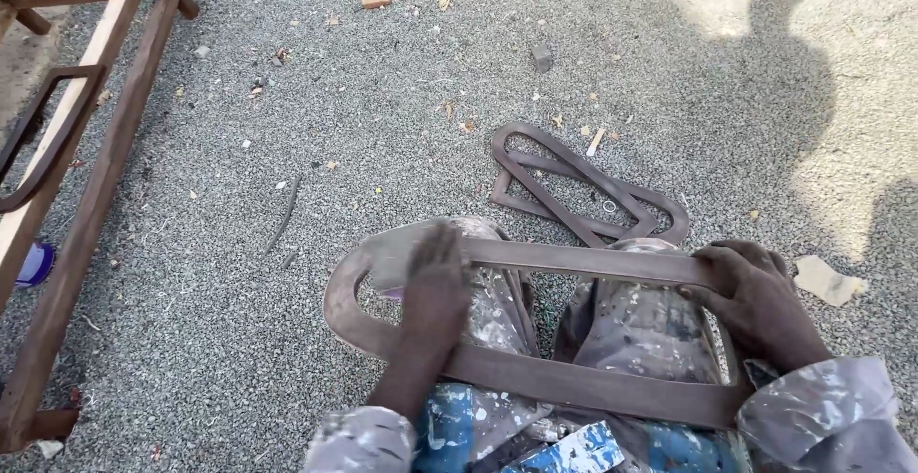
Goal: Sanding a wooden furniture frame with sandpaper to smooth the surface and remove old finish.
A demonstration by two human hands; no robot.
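Wooden frame (535, 377) across lap; left hand (435, 286) flat, seemingly pressing; right hand (751, 291) gripping end.

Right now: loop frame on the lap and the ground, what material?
Loop frame: looks like wood, dull brown stained or dusty, matte, flat-cut edges; could be board. Left hand lies flat on it, right hand grips it. Ground: fine grey gravel, loose grains.

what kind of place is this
Probably an outdoor woodworking yard: sunlit gravel ground, a bare wooden frame at the side, and cut loop-shaped pieces lying loose while the hands hold another loop over paint-spattered knees.
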